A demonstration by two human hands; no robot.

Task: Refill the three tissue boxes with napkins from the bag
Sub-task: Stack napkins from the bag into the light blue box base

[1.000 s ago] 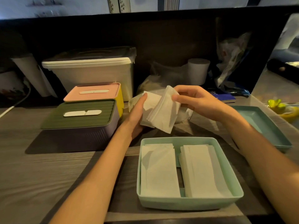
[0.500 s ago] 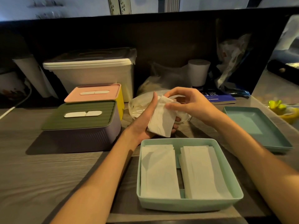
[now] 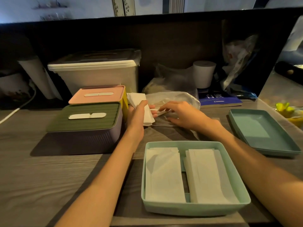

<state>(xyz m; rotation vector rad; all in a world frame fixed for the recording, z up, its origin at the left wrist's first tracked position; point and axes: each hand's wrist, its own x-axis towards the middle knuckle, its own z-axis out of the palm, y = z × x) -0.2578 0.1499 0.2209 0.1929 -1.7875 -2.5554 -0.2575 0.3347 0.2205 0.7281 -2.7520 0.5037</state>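
Observation:
An open mint tissue box (image 3: 195,208) sits in front of me with two stacks of white napkins (image 3: 164,174) inside. Its teal lid (image 3: 260,131) lies to the right. Two closed boxes stand at the left: a purple one with a green lid (image 3: 85,117) and, behind it, a yellow one with a pink lid (image 3: 98,95). My left hand (image 3: 136,115) grips a folded bunch of napkins (image 3: 141,104). My right hand (image 3: 178,112) lies over the clear plastic napkin bag (image 3: 177,99), its fingertips at the napkins' edge.
A large white lidded tub (image 3: 98,71) stands behind the boxes. A paper roll (image 3: 204,72), a blue book (image 3: 218,99) and crumpled plastic bags (image 3: 237,58) crowd the back right. A yellow-green object (image 3: 288,112) sits at the far right, a white cable (image 3: 16,108) at the left.
Both hands have moved away from me and down to the bag. The napkin bunch shifted left into my left hand's grip, and my right hand let go and dropped onto the bag.

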